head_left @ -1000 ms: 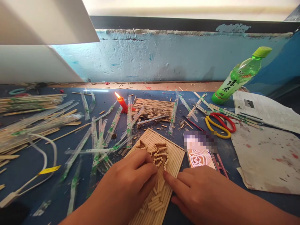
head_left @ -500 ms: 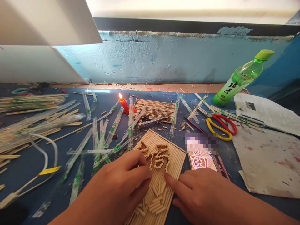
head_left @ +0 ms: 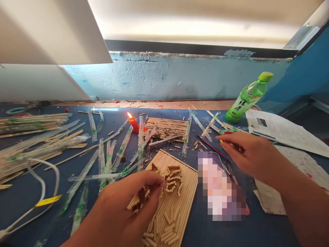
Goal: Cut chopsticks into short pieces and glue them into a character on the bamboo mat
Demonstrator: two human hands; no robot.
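Over the left half of a board of pale sticks (head_left: 189,181) hovers my left hand (head_left: 123,206), its thumb and forefinger closed in a pinch. Whatever may lie between the fingertips is too small to make out. Small round stick slices (head_left: 174,180) form curved lines on the board. Short cut stick pieces (head_left: 169,233) lie loose on its near part. To the right, my right hand (head_left: 249,154) has its fingers bent round the yellow handle of a pair of scissors (head_left: 228,133), which it partly covers.
A lit red candle (head_left: 133,123) stands beyond the board, beside a darker stick panel (head_left: 167,127). A phone (head_left: 218,192), partly blurred, lies right of the board. Plastic wrappers (head_left: 79,181) and sticks are strewn left. A green bottle (head_left: 246,99) and papers (head_left: 288,130) occupy the right.
My right hand has left the board's right edge and moved up and right to the scissors. My left hand stays over the board, and the view has shifted slightly.
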